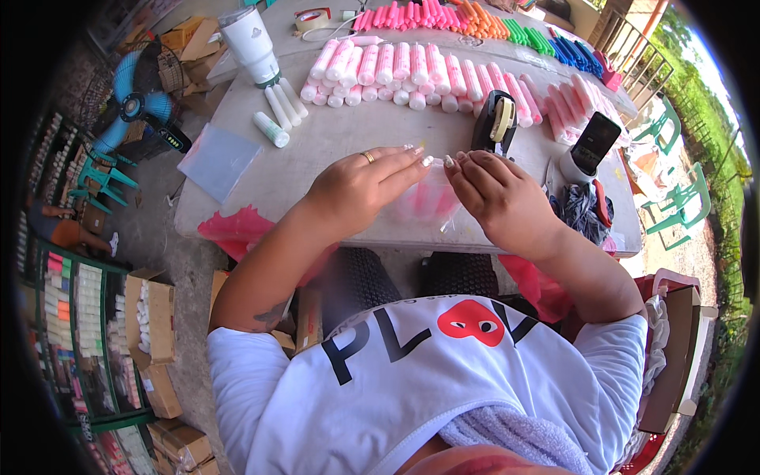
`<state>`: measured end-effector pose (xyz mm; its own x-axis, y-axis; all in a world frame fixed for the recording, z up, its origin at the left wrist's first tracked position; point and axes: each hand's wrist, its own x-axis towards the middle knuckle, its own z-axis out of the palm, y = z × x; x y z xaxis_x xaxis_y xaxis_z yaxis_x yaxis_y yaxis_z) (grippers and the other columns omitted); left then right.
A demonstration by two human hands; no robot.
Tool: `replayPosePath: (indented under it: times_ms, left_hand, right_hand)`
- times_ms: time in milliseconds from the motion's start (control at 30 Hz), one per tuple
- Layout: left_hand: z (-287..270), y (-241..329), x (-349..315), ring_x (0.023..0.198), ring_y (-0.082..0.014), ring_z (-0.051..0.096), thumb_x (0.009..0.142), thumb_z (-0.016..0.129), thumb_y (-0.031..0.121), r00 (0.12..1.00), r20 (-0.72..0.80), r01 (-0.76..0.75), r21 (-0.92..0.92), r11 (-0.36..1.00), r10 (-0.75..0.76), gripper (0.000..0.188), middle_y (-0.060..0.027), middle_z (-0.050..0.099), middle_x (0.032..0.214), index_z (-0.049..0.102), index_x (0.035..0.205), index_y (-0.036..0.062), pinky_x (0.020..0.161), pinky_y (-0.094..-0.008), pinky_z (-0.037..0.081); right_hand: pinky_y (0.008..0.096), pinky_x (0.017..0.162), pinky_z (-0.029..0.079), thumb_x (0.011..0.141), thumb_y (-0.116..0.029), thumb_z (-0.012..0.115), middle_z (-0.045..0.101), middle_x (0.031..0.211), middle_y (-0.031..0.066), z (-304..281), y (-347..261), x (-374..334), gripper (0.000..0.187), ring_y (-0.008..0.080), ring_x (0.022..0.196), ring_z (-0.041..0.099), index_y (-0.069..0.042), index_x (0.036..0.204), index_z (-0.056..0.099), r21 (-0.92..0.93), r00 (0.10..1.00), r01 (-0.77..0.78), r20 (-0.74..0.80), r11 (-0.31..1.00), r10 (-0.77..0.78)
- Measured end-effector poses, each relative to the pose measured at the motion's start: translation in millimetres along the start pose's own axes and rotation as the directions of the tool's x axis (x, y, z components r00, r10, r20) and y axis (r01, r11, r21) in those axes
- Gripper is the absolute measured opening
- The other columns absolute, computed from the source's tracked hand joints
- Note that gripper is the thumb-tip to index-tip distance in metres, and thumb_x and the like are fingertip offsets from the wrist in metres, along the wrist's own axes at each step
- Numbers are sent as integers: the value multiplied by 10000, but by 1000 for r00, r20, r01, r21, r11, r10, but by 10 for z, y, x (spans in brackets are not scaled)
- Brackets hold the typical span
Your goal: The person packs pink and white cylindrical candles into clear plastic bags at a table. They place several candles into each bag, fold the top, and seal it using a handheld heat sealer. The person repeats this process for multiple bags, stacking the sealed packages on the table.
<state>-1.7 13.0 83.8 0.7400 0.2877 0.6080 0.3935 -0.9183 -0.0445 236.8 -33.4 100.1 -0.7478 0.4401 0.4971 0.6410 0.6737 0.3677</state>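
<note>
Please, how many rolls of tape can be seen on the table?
2 that I can see: one roll in the black dispenser just beyond the right hand, and one tan roll lying farther away, beyond and right of the white tumbler. Others may be hidden.

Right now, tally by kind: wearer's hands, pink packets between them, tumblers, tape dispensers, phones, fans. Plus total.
Hands: 2 (left hand, right hand)
Pink packet: 1
Tumbler: 1
Tape dispenser: 1
Phone: 1
Fan: 1
Total: 7
</note>
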Motion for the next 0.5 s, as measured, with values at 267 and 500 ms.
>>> replayPosePath:
  times_ms: [267, 500]
  left_hand:
    - [265, 159, -167, 1205, -369, 512, 751, 723, 34, 971, -167, 104, -343, 933, -169, 469, -249, 513, 1280, 540, 1182, 40, 980, -415, 440]
    - [756, 232, -242, 1040, -337, 588, 759, 719, -46, 899, -322, 84, -539, 838, -297, 448, -230, 558, 1151, 512, 1139, 72, 860, -379, 494]
  right_hand:
    - [404, 978, 407, 799, -127, 532, 507, 1335, 183, 67, -343, -270, 502, 300, 1265, 467, 27, 1276, 516, 22, 974, -225, 41, 974, 224]
    - [403, 992, 357, 896, -154, 627, 483, 1373, 165, 428, -60, -392, 339, 287, 1297, 435, -64, 1220, 586, 698, 735, -343, -218, 629, 642]
